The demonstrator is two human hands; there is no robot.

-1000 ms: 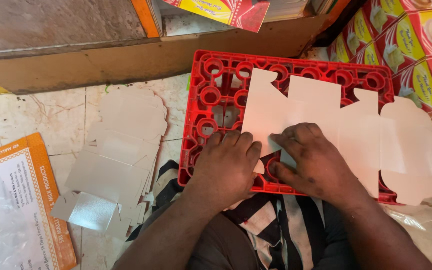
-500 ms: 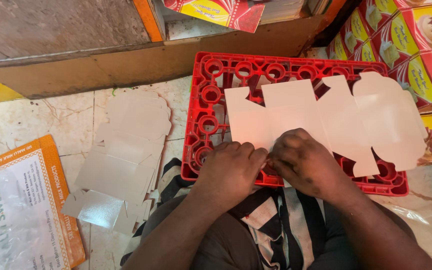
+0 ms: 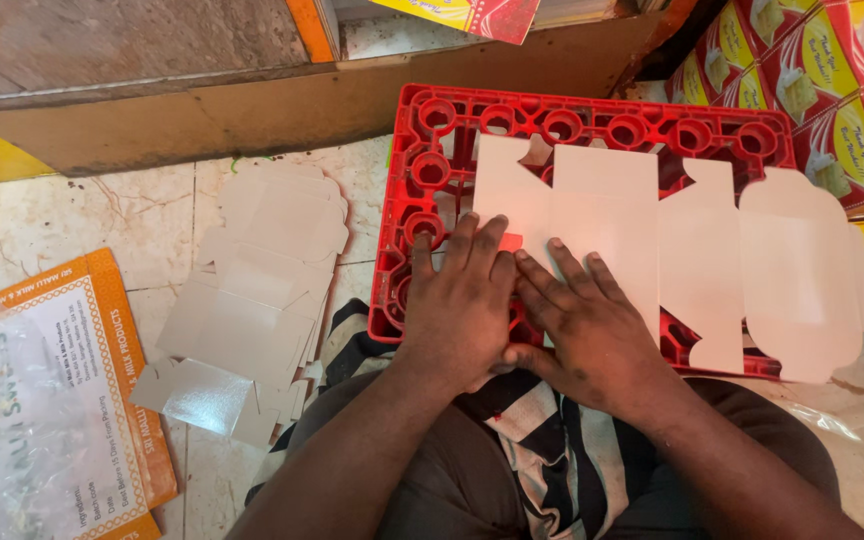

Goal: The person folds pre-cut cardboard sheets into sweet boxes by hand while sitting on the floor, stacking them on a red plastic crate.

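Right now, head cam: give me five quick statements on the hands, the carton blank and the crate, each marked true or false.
1. Both hands, left hand and right hand, press flat on the carton blank. True.
2. The blank lies on a blue crate. False: the red plastic crate is under it.
3. A stack of flat carton blanks lies on the floor, left of the crate. True.
4. The right hand holds scissors. False: it holds nothing.
5. The blank is folded into a box. False: it lies unfolded.
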